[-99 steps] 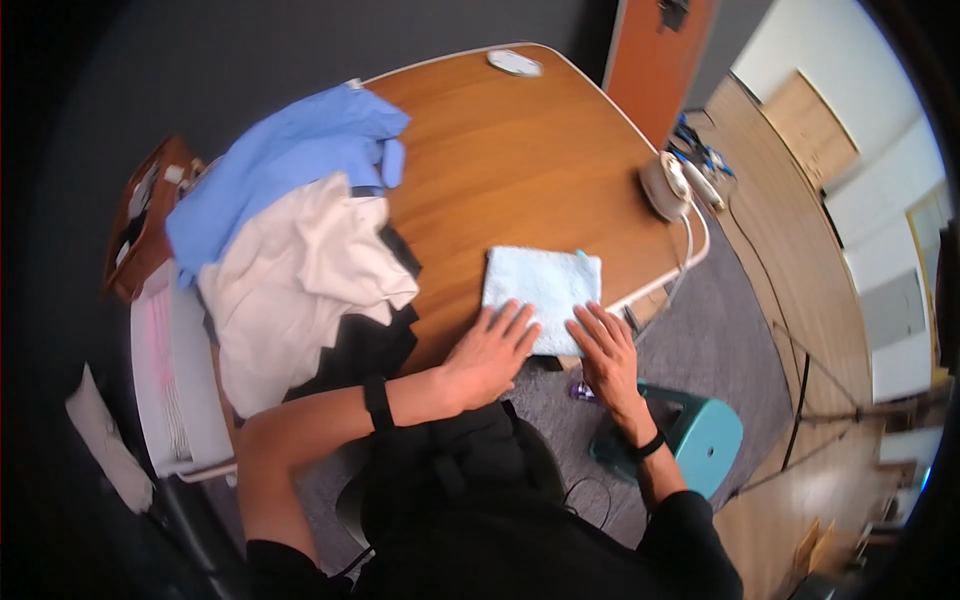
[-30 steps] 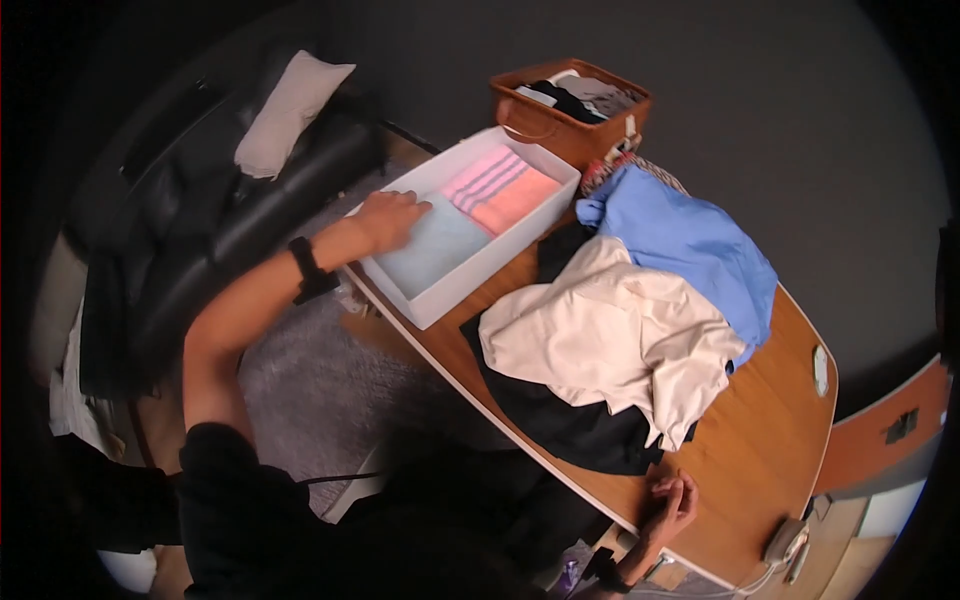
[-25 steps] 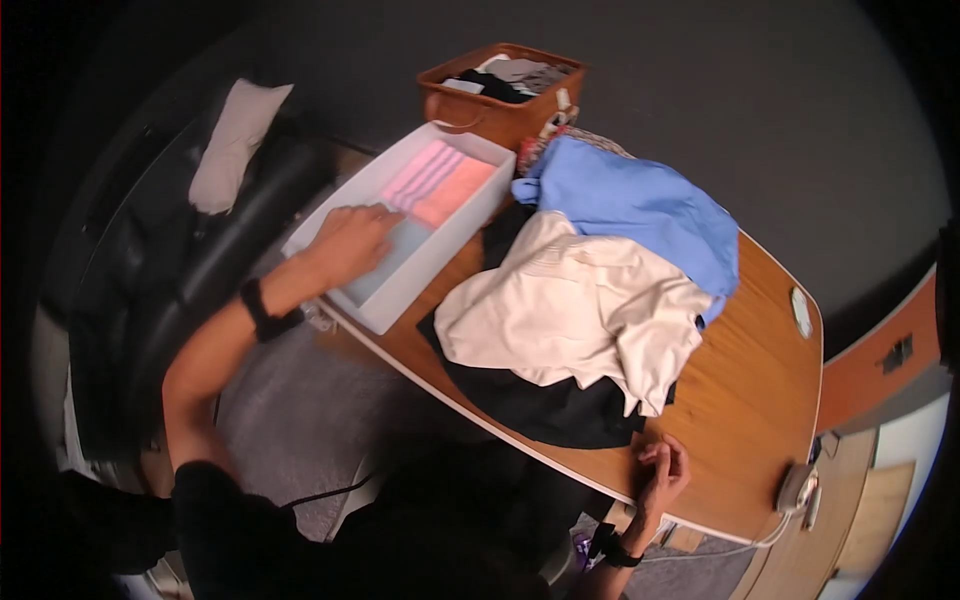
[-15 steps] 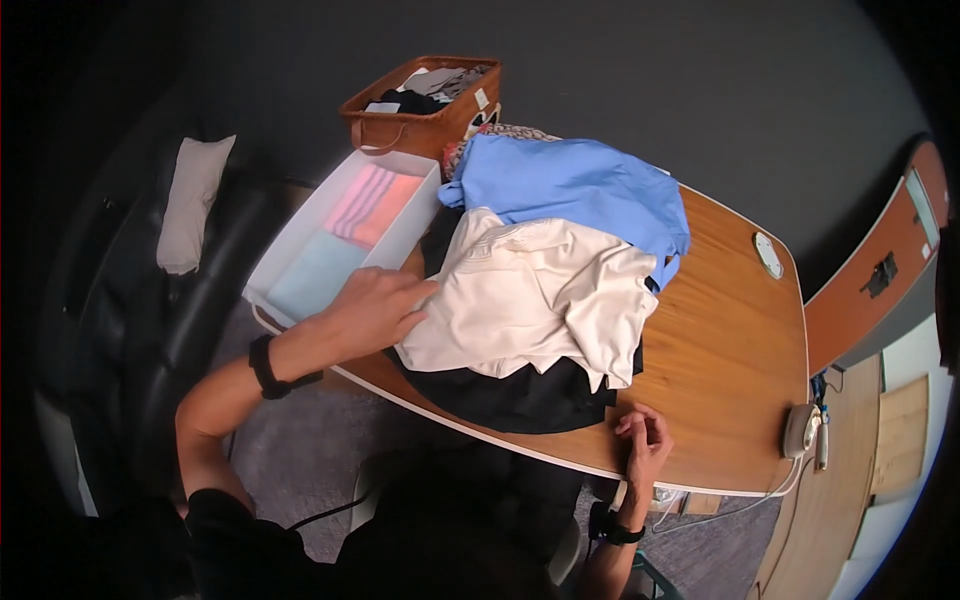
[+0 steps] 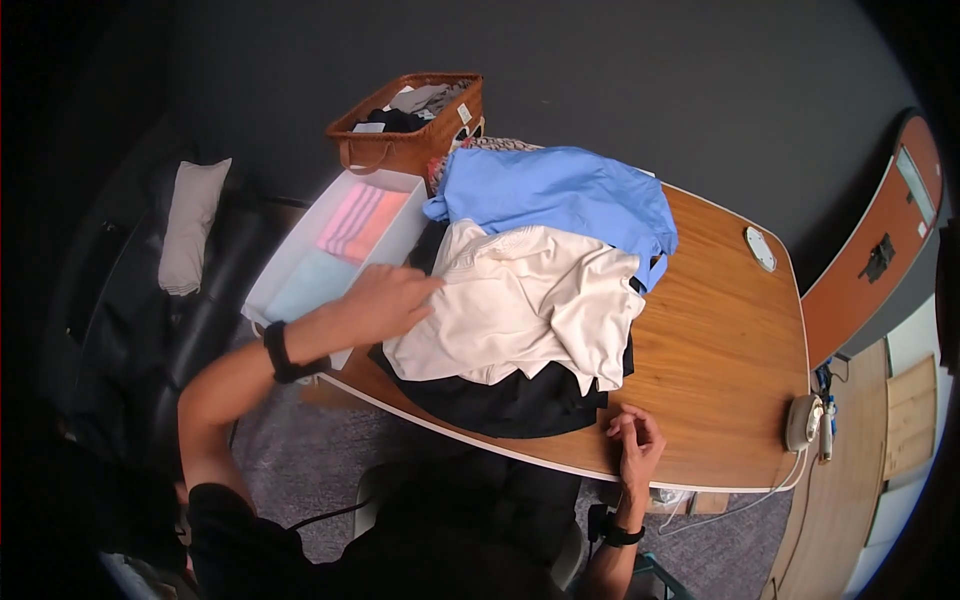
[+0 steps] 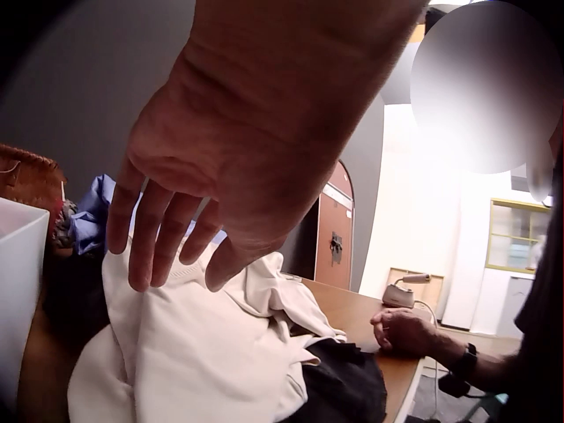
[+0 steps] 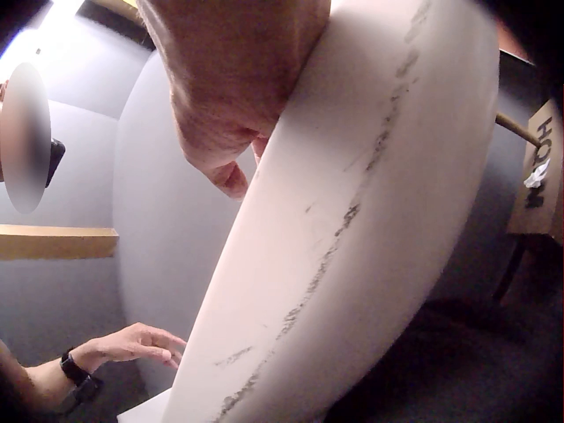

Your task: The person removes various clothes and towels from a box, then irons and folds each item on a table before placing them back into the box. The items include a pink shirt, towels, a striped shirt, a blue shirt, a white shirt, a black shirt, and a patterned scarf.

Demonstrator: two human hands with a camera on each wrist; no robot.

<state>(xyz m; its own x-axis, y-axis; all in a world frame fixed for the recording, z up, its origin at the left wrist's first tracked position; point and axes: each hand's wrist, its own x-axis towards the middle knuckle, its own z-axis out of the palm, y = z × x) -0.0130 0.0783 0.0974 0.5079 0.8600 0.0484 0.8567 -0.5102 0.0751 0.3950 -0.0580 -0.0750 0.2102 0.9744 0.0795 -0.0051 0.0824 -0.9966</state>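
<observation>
A cream garment [image 5: 520, 300] lies crumpled on the wooden table, overlapping a blue garment [image 5: 560, 195] and a black one [image 5: 500, 405]. My left hand [image 5: 388, 302] is over the cream garment's left edge; the left wrist view has this hand [image 6: 211, 167] with fingers spread and hanging down, nothing gripped. Whether the fingertips touch the fabric, I cannot tell. My right hand [image 5: 638, 442] rests at the table's near edge, fingers loosely curled and holding nothing. In the white box [image 5: 405, 240] lie a folded light blue cloth [image 5: 310, 285] and a pink striped cloth [image 5: 362, 220].
Behind the box stands a brown basket [image 5: 395, 150] with clothes inside. At the table's right end is a white corded appliance [image 5: 803, 424], and a small white oval object [image 5: 760, 248] lies farther back. A pillow [image 5: 193, 230] is on the black sofa [image 5: 190, 330] at left.
The light blue cloth, earlier under both hands on the table, now lies in the white box. My left hand has moved from the box to the cream garment. The head view has turned.
</observation>
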